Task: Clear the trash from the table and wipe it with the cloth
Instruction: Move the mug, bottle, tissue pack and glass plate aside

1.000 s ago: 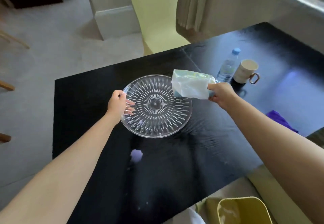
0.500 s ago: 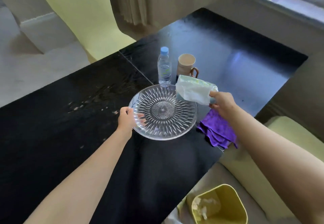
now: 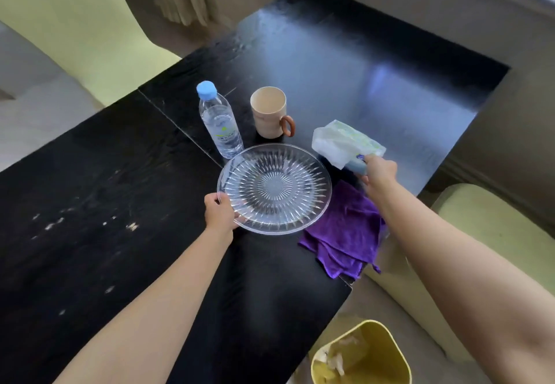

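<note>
My left hand grips the near-left rim of a clear cut-glass plate above the black table. My right hand holds a soft pack of tissues just right of the plate, above the table. A crumpled purple cloth lies on the table's right edge, below my right wrist. Pale crumbs and smears speckle the table's left part. A yellow bin with crumpled paper inside stands on the floor by the table's near right corner.
A water bottle with a blue cap and a beige mug with a brown handle stand just behind the plate. Pale green chairs stand at the far left and at the right. A curtain hangs behind the table.
Both hands have carried the plate and tissue pack rightward along the table, to beside the bottle and mug. The view turned right, and the purple cloth and bin came fully into sight.
</note>
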`<state>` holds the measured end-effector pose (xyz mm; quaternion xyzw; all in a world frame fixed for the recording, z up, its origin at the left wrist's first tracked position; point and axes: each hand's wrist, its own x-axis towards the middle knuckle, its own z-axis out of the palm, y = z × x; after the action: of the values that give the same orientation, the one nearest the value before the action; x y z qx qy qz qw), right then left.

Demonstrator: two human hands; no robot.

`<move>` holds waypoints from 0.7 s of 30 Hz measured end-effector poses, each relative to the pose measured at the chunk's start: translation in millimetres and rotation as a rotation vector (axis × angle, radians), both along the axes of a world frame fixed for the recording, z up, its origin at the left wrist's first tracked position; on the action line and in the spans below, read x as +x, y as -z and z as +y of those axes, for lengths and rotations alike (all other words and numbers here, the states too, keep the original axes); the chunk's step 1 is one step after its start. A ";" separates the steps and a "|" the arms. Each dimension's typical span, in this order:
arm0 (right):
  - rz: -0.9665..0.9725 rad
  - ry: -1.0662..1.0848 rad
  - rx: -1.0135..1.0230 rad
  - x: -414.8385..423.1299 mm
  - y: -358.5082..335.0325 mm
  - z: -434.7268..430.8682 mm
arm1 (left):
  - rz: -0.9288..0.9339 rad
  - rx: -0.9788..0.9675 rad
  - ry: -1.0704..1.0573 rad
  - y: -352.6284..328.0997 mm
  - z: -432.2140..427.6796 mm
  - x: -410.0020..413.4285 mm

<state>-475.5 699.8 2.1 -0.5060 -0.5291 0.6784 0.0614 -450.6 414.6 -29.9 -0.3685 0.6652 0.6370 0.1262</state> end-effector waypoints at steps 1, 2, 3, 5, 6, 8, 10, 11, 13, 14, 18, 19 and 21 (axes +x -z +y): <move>-0.013 -0.001 0.011 -4.4 3.1 2.3 | -0.001 0.011 -0.004 2.3 5.0 -1.3; -0.026 -0.004 0.028 -9.0 7.2 5.0 | -0.003 0.023 -0.011 4.7 9.9 -2.3; -0.038 -0.010 0.045 -12.4 10.3 7.6 | -0.005 0.037 -0.020 6.5 14.6 -3.0; -0.049 -0.015 0.057 -19.4 17.2 11.5 | -0.012 0.085 -0.049 7.6 24.3 -4.2; -0.041 -0.014 0.054 -23.6 20.8 13.0 | -0.014 0.111 -0.066 7.8 28.6 -5.1; 0.005 -0.019 0.023 -30.1 23.9 14.6 | -0.014 0.164 -0.098 8.7 34.6 -7.1; 0.039 -0.072 0.012 -35.5 24.3 17.1 | -0.014 0.226 -0.124 9.4 38.3 -9.5; 0.040 -0.119 0.023 -36.6 24.7 18.5 | -0.022 0.249 -0.134 9.6 39.6 -9.8; 0.025 -0.205 0.060 -37.9 29.9 23.3 | -0.038 0.269 -0.152 10.3 42.7 -10.2; 0.025 -0.243 0.080 -37.5 31.9 25.0 | -0.042 0.270 -0.167 10.7 44.4 -11.1; -0.081 -0.493 0.371 -31.9 32.6 27.6 | -0.052 0.205 -0.224 11.8 49.3 -17.5; -0.131 -0.558 0.471 -30.3 32.1 28.2 | -0.052 0.166 -0.227 12.4 49.9 -19.1; -0.204 -0.632 0.569 -27.2 31.0 30.3 | -0.036 0.105 -0.217 13.2 51.1 -21.3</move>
<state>-502.8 730.1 -28.9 -0.3465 -0.8271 0.4377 -0.0650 -471.9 465.7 -43.1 -0.4426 0.5847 0.6742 0.0873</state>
